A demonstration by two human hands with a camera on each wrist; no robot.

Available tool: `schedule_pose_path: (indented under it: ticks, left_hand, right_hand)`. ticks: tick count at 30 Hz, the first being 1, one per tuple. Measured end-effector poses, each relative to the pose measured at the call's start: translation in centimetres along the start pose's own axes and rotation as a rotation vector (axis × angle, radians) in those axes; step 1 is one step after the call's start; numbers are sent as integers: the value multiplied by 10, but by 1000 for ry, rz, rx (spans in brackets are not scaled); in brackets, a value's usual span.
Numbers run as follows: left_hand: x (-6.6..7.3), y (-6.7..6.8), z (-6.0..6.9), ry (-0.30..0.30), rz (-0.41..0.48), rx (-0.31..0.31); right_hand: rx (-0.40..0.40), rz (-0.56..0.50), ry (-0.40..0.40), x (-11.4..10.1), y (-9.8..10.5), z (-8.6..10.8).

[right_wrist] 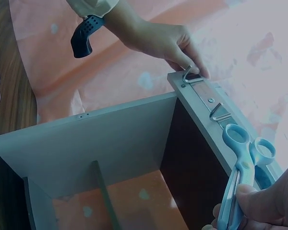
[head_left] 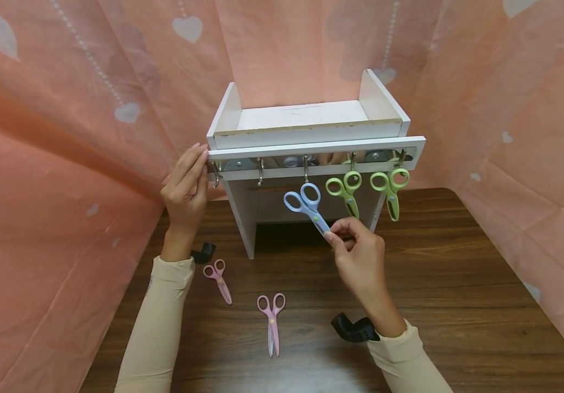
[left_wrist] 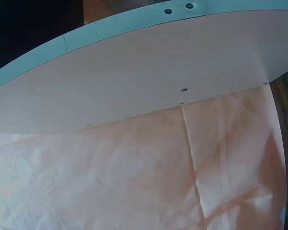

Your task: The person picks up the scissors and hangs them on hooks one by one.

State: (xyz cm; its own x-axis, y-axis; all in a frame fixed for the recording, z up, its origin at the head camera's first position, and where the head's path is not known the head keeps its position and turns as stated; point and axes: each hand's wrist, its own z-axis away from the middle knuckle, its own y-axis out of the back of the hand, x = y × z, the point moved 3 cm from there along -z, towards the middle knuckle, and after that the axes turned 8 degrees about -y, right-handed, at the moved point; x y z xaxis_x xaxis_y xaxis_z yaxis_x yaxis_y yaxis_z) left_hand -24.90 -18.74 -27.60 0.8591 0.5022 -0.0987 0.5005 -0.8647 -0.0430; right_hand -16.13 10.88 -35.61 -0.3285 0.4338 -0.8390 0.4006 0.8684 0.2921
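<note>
My right hand (head_left: 363, 262) pinches a pair of blue scissors (head_left: 306, 206) by the blade end, handles pointing up, just below the middle hook of a hook rail (head_left: 282, 176). In the right wrist view the blue scissors (right_wrist: 245, 163) stand in front of the rail, apart from the two hooks seen there. My left hand (head_left: 186, 188) rests on the rail's left end, fingers at its top edge. Two pairs of green scissors, one (head_left: 345, 188) beside the blue ones and one (head_left: 391, 188) farther right, hang from the right hooks. The left wrist view shows no hand.
The rail fronts a white shelf unit (head_left: 306, 136) on a dark wood table (head_left: 439, 295). Two pairs of pink scissors lie there, one (head_left: 219, 281) near the left wrist, the other (head_left: 272, 322) nearer the front. A pink curtain (head_left: 508, 109) surrounds the table.
</note>
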Motion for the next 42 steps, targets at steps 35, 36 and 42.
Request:
schedule_pose_path:
  ticks: [35, 36, 42]
  left_hand:
    - [6, 1, 2, -8, -15, 10]
    - [6, 1, 1, -10, -14, 12]
    - [9, 2, 0, -17, -23, 15]
  right_hand:
    - [-24, -3, -19, 4, -4, -10]
    - [-23, -2, -18, 4, -4, -10]
    - [-23, 4, -7, 4, -4, -11]
